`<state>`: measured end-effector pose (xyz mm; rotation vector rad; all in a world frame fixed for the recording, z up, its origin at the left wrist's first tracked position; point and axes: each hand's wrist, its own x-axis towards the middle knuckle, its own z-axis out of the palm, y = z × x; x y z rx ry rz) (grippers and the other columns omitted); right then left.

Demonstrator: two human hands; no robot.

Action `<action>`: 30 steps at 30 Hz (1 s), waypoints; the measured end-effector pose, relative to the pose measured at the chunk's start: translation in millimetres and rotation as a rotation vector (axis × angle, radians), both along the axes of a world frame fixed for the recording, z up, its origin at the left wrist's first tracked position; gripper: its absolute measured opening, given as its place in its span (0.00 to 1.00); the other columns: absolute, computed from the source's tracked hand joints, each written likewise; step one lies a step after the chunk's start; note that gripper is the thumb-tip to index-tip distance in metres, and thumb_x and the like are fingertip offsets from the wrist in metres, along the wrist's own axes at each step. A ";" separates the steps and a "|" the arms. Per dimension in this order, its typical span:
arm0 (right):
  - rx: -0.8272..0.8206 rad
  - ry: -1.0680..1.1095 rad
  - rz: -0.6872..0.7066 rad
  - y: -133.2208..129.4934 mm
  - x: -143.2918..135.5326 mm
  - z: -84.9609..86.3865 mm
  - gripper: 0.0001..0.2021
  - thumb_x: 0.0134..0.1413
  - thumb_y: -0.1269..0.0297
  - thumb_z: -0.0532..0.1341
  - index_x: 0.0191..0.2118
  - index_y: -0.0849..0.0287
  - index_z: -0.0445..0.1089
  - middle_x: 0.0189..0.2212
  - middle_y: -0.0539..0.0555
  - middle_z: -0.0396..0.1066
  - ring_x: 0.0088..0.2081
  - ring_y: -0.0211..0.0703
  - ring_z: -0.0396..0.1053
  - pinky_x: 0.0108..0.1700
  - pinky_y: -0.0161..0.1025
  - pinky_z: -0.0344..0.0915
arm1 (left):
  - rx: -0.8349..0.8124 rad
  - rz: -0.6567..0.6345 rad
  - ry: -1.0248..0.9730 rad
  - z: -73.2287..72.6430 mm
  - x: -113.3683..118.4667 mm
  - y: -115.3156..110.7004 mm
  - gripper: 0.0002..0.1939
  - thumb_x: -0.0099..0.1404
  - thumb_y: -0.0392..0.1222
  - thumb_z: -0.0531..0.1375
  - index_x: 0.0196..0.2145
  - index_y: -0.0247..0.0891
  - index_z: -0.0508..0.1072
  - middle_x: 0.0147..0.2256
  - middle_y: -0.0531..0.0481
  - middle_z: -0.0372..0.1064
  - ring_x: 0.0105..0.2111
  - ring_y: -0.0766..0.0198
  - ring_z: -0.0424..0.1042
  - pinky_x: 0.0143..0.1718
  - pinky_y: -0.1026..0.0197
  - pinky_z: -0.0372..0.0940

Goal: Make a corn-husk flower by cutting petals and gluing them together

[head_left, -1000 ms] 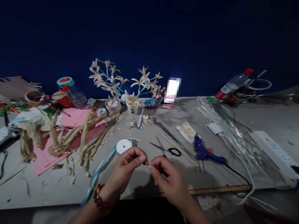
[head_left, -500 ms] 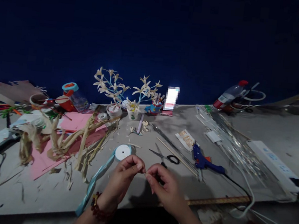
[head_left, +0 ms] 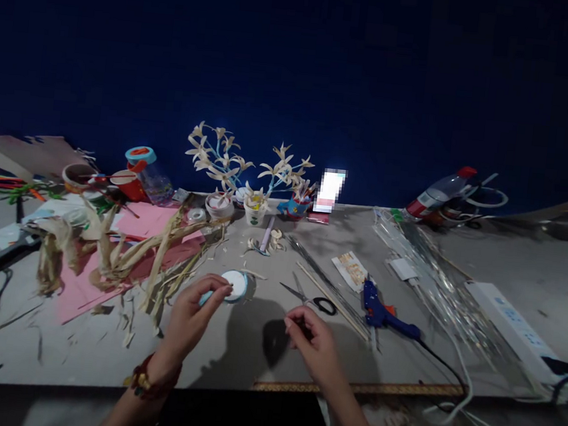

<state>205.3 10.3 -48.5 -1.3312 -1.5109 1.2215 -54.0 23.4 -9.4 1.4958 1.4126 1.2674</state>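
Note:
My left hand (head_left: 197, 312), with a dark red bead bracelet at the wrist, is closed in a pinch beside the white ribbon spool (head_left: 235, 286) and partly covers its blue ribbon. What its fingertips hold is too small to make out. My right hand (head_left: 309, 336) is also pinched, over the table to the right; anything between its fingers cannot be made out. Scissors (head_left: 324, 305) with black handles lie open just beyond it. A blue glue gun (head_left: 385, 314) rests farther right, next to thin sticks (head_left: 336, 302).
Dried husks (head_left: 123, 264) lie over pink paper (head_left: 72, 293) at left. Potted husk flowers (head_left: 255, 213), a pen cup (head_left: 297, 206) and a lit phone (head_left: 330, 191) stand at the back. Wrapped wires (head_left: 439, 275), a bottle (head_left: 439, 193) and a power strip (head_left: 514, 329) are at right.
My hands, together at the fingertips before, are now apart. The left has moved left to the spool's near side; the right has shifted slightly right. The view has shifted a little.

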 end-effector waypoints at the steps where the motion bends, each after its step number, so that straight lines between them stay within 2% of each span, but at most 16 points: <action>1: 0.024 -0.037 -0.002 0.0 -0.1 -3.9 0.09 0.61 0.58 0.59 0.34 0.56 0.70 0.27 0.50 0.69 0.28 0.41 0.68 0.27 0.34 0.65 | 0.013 0.054 0.060 -3.2 -6.4 -1.9 0.12 0.69 0.47 0.60 0.32 0.39 0.76 0.36 0.47 0.76 0.41 0.57 0.73 0.46 0.56 0.65; 4: 0.082 -0.140 0.012 -0.6 -0.7 -11.6 0.08 0.62 0.60 0.58 0.35 0.56 0.70 0.28 0.50 0.71 0.29 0.42 0.68 0.30 0.35 0.65 | -0.019 0.213 0.131 -14.6 -25.5 -9.2 0.09 0.68 0.48 0.60 0.40 0.41 0.76 0.38 0.48 0.77 0.40 0.57 0.75 0.45 0.56 0.66; 6: 0.118 -0.208 0.025 -0.3 -0.5 -13.5 0.08 0.62 0.61 0.57 0.35 0.56 0.71 0.28 0.51 0.72 0.30 0.42 0.69 0.32 0.36 0.65 | -0.044 0.258 0.131 -20.5 -37.7 -14.4 0.11 0.68 0.48 0.60 0.43 0.41 0.75 0.37 0.49 0.77 0.40 0.57 0.75 0.46 0.56 0.67; 9: 0.167 -0.319 0.036 1.6 1.0 -13.4 0.08 0.62 0.61 0.57 0.35 0.56 0.71 0.29 0.52 0.73 0.31 0.44 0.70 0.34 0.37 0.64 | -0.058 0.306 0.180 -25.4 -53.6 -21.3 0.11 0.69 0.49 0.60 0.42 0.41 0.75 0.35 0.49 0.77 0.39 0.57 0.76 0.44 0.57 0.68; 11: 0.183 -0.372 0.044 3.4 1.7 -13.2 0.09 0.62 0.60 0.57 0.35 0.56 0.71 0.29 0.52 0.73 0.31 0.44 0.69 0.34 0.38 0.63 | -0.062 0.285 0.277 -28.6 -60.7 -25.0 0.11 0.69 0.49 0.59 0.40 0.41 0.75 0.35 0.49 0.77 0.37 0.57 0.76 0.41 0.57 0.69; 13: 0.191 -0.394 0.059 4.9 1.0 -13.7 0.09 0.63 0.60 0.56 0.34 0.56 0.71 0.30 0.52 0.72 0.30 0.44 0.68 0.34 0.38 0.62 | -0.052 0.212 0.421 -34.0 -64.1 -27.6 0.10 0.69 0.48 0.59 0.38 0.41 0.76 0.37 0.48 0.76 0.38 0.56 0.75 0.39 0.57 0.69; 16: 0.206 -0.396 0.089 5.6 -3.0 -14.3 0.10 0.63 0.62 0.55 0.33 0.56 0.70 0.31 0.53 0.72 0.32 0.44 0.69 0.35 0.38 0.63 | 0.014 0.117 0.660 -45.2 -62.8 -28.6 0.07 0.67 0.44 0.61 0.40 0.41 0.76 0.40 0.45 0.76 0.42 0.52 0.75 0.43 0.52 0.69; 19: 0.214 -0.399 0.089 4.2 -6.5 -14.6 0.09 0.63 0.63 0.55 0.33 0.56 0.70 0.31 0.53 0.72 0.31 0.44 0.69 0.35 0.38 0.63 | 0.042 0.084 0.800 -53.9 -58.7 -26.0 0.07 0.67 0.39 0.58 0.38 0.40 0.76 0.38 0.44 0.76 0.41 0.50 0.75 0.44 0.49 0.69; 21: 0.217 -0.418 0.075 2.5 -7.1 -15.4 0.09 0.64 0.63 0.55 0.34 0.56 0.70 0.31 0.53 0.72 0.30 0.44 0.69 0.34 0.38 0.63 | 0.020 0.071 0.807 -55.9 -57.3 -23.6 0.09 0.68 0.37 0.55 0.36 0.41 0.75 0.35 0.45 0.76 0.39 0.51 0.76 0.42 0.50 0.69; 24: 0.245 -0.484 0.058 1.4 -6.6 -17.2 0.09 0.64 0.64 0.55 0.34 0.55 0.70 0.32 0.54 0.74 0.32 0.45 0.71 0.35 0.38 0.64 | -0.037 0.080 0.713 -54.4 -58.4 -22.2 0.08 0.69 0.39 0.55 0.37 0.41 0.74 0.35 0.46 0.77 0.37 0.53 0.77 0.41 0.52 0.69; 30: 0.334 -0.815 0.050 12.9 -10.8 -15.1 0.08 0.63 0.68 0.56 0.34 0.56 0.71 0.32 0.54 0.76 0.32 0.47 0.74 0.34 0.38 0.61 | -0.103 0.121 0.525 -46.8 -66.4 -27.0 0.11 0.67 0.46 0.58 0.43 0.40 0.74 0.29 0.51 0.74 0.29 0.58 0.75 0.32 0.59 0.70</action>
